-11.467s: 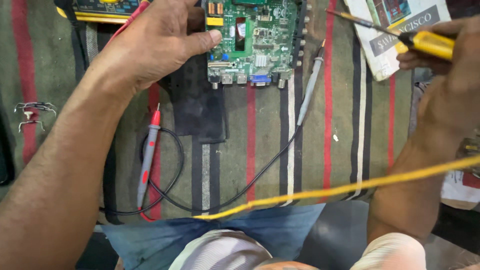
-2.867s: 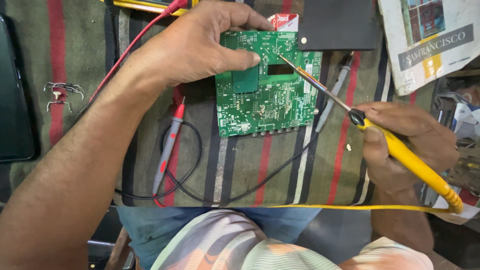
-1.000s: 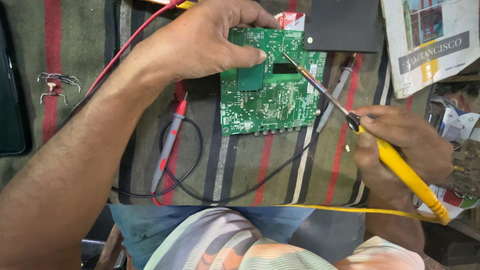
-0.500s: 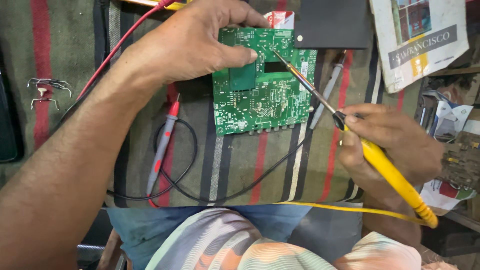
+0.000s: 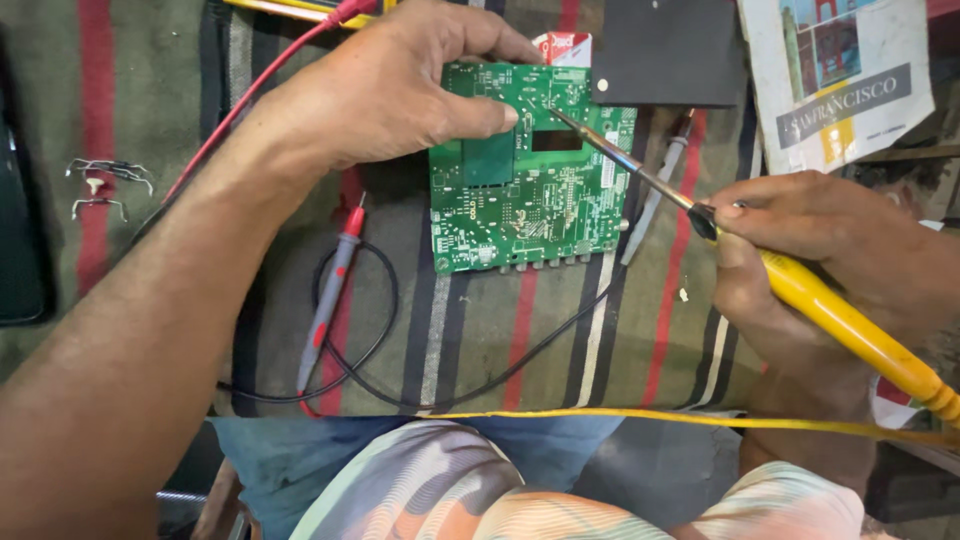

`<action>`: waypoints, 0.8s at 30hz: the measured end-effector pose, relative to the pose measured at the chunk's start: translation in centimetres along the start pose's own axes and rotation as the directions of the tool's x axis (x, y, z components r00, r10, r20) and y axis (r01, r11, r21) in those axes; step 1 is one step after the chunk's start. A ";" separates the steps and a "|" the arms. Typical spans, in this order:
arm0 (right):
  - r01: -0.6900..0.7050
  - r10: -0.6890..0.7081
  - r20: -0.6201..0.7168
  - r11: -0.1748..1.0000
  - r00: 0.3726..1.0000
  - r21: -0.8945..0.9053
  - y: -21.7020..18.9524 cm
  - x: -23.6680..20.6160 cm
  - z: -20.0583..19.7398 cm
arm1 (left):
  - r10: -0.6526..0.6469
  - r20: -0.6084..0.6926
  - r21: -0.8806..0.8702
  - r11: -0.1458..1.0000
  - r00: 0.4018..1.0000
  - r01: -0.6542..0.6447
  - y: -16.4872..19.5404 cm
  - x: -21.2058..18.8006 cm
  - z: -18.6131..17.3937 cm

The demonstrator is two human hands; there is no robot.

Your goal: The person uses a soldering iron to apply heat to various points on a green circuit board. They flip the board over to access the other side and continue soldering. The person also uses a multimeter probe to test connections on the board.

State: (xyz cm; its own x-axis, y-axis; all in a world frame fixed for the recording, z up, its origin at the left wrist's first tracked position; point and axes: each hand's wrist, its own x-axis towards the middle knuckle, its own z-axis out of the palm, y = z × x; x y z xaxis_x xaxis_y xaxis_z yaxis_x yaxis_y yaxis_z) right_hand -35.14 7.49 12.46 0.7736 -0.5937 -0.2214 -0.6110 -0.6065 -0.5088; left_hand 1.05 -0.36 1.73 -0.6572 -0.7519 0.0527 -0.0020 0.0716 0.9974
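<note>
Green circuit board (image 5: pixel 530 180) stays pinned by left hand (image 5: pixel 390 85); right hand (image 5: pixel 800 250) still grips soldering iron (image 5: pixel 800 290).

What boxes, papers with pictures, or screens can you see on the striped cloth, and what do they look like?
Booklet: top right corner, lying tilted; white paper with a small picture and a dark lettered band.
Small packet: just above the green circuit board, partly hidden; red and white.
Dark flat slab: far left edge, black with rounded corners; may be a screen, cannot tell.
Black square sheet: top centre, plain, no label.
</note>
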 end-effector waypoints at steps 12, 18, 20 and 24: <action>0.177 -0.178 -0.005 0.980 0.984 -0.087 -0.6 0.4 -0.1 | -0.010 0.007 -0.030 0.999 1.000 0.010 0.2 -0.1 0.1; 0.166 -0.173 -0.258 0.985 0.951 -0.047 -2.8 0.6 1.6 | -0.029 0.003 -0.037 0.999 1.000 0.029 0.4 -0.2 0.2; 0.202 -0.203 -0.232 0.979 0.951 -0.028 -2.7 0.5 1.6 | -0.034 0.002 -0.029 0.999 0.999 0.034 0.5 -0.1 0.1; 0.101 -0.158 -0.366 0.980 0.917 -0.169 -4.5 1.0 1.6 | -0.047 -0.001 -0.028 0.999 0.999 0.047 0.6 -0.2 0.1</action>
State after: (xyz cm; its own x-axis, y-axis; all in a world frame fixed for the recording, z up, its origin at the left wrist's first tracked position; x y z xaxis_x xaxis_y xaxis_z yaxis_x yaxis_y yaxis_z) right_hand -31.33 10.50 13.19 0.7447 -0.6422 0.1815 -0.5490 -0.7442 -0.3805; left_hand 1.06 -0.12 2.31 -0.6555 -0.7552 0.0060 -0.0117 0.0180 0.9998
